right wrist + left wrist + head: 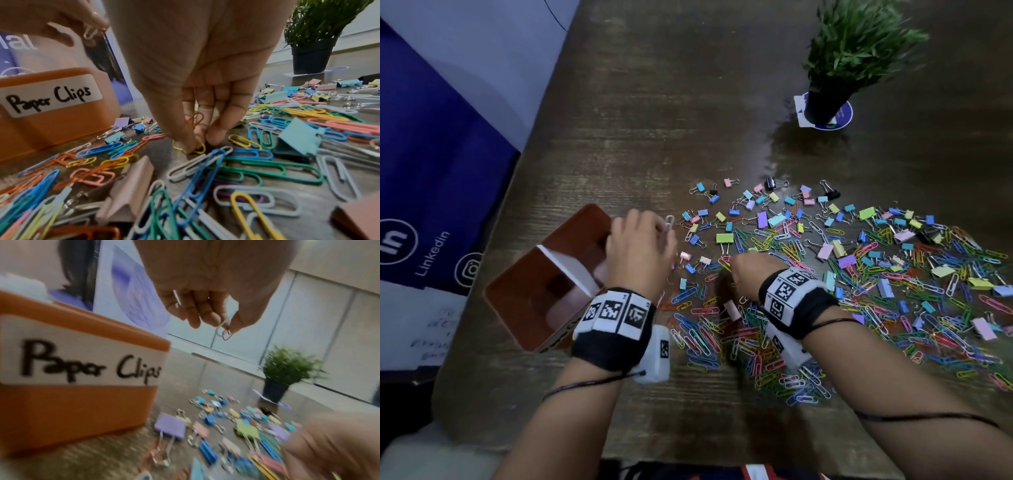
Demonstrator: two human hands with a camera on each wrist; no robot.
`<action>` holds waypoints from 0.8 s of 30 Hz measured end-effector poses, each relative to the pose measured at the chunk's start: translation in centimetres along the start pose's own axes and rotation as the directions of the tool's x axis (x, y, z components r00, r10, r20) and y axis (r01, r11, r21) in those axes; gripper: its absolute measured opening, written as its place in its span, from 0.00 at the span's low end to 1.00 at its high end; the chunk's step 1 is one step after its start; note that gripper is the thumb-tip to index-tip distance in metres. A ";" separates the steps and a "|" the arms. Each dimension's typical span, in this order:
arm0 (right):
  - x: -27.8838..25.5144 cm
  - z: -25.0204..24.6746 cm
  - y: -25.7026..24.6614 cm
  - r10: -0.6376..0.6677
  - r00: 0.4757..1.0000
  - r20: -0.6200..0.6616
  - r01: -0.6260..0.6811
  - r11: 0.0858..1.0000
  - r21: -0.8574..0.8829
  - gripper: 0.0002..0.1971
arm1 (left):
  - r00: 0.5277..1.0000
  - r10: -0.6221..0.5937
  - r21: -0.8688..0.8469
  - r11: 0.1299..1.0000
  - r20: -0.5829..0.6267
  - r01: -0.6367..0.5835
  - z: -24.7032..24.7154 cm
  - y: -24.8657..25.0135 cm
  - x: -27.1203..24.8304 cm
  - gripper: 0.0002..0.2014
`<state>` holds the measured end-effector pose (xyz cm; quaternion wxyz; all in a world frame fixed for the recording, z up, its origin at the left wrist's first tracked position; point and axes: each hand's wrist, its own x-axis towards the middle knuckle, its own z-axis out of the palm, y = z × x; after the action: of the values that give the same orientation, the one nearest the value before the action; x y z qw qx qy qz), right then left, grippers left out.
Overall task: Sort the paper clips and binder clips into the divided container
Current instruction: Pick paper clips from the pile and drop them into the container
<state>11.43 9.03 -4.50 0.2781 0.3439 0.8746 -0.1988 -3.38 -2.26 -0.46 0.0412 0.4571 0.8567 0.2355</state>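
An orange divided container point(527, 291) stands at the table's left, its near side labelled "Paper Clips" point(86, 368). My left hand point(640, 240) hovers beside its rim, pinching a white and an orange paper clip point(224, 332) between thumb and fingers. My right hand point(743, 270) reaches down into the pile; its thumb and fingertips pinch a yellow paper clip point(195, 148) on the table, with an orange paper clip point(196, 120) tucked under the curled fingers. A wide spread of coloured paper clips point(774, 342) and binder clips point(767, 219) covers the table to the right.
A potted green plant point(842, 65) stands on a paper coaster at the back right. A blue banner point(431, 171) lies beyond the table's left edge. Bare dark wood point(654, 102) stretches behind the pile and along the front edge.
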 end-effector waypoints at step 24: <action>0.9 -2.1 0.5 0.034 0.967 -0.254 0.033 0.966 0.257 0.11 | 0.902 -0.160 0.284 0.958 0.401 0.044 -2.4 -4.5 -0.5 0.16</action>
<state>10.51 11.01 -3.52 0.1155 0.4004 0.8696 -0.2651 -7.19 -5.65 -0.33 0.1745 0.4523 0.8745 0.0111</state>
